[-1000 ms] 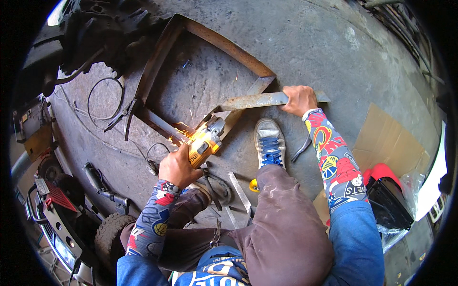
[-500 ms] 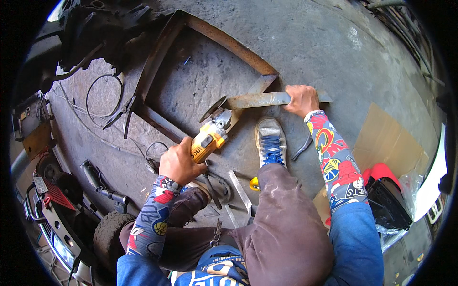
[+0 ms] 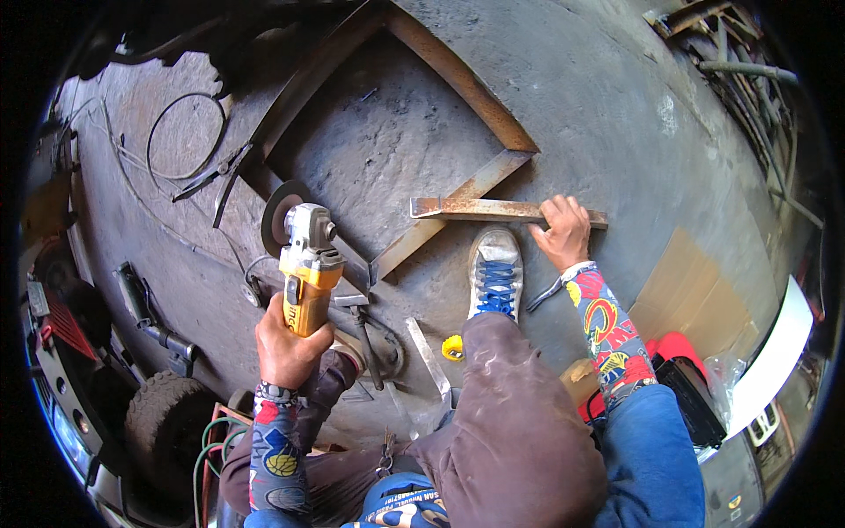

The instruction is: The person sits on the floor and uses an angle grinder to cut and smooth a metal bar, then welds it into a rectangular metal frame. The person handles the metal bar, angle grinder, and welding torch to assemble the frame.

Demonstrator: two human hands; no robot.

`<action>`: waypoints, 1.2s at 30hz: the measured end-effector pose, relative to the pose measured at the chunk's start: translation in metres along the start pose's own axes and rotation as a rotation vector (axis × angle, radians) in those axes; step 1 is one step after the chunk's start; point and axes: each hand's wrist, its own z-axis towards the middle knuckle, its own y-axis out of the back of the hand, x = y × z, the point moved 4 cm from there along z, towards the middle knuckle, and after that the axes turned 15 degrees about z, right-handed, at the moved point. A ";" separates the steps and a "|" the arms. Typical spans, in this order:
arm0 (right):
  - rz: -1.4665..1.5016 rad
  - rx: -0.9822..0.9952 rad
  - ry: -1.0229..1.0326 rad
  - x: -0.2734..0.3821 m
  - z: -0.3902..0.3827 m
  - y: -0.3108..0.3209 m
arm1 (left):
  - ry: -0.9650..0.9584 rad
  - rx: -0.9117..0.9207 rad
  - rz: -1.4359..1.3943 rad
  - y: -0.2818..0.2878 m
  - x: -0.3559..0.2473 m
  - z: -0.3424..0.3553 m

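Observation:
My left hand (image 3: 293, 345) is wrapped round the body of a yellow angle grinder (image 3: 314, 268). The grinder's disc (image 3: 283, 216) points away from me, above the lower left side of a rusty steel frame (image 3: 462, 81) on the floor. With my right hand (image 3: 563, 233) I grip the right end of a rusty length of angle iron (image 3: 497, 210). This piece lies across the frame's near right side, beyond the toe of my shoe (image 3: 496, 273). A gap separates the disc from the angle iron; whether the disc is spinning cannot be told.
Locking pliers (image 3: 216, 182) are at the frame's left corner. A hammer (image 3: 368, 348), a metal strip (image 3: 428, 356) and a yellow tape measure (image 3: 452, 348) lie near my feet. Cardboard (image 3: 695, 286) is at right, a tyre (image 3: 163, 418) at lower left, metal rods (image 3: 748, 114) at upper right.
The grinder has moved left and turned upright, away from the end of the angle iron. The angle iron has turned over in my right hand and lies a little lower.

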 end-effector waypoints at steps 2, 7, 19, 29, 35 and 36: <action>0.014 0.036 -0.012 0.002 -0.003 -0.006 | -0.024 0.017 -0.028 -0.007 0.006 -0.006; 0.099 0.129 0.082 0.007 0.003 -0.011 | -0.073 0.092 0.206 -0.012 0.004 -0.006; 0.287 0.268 0.039 -0.004 0.031 0.016 | -0.466 0.207 0.592 -0.002 -0.052 0.054; 0.358 0.286 -0.060 -0.015 0.040 0.015 | -0.613 0.326 0.717 0.005 -0.085 0.090; 0.418 0.312 -0.107 -0.018 0.043 0.014 | -0.649 0.346 0.705 0.005 -0.086 0.096; 0.424 0.313 -0.114 -0.017 0.043 0.014 | -0.651 0.350 0.716 0.005 -0.086 0.097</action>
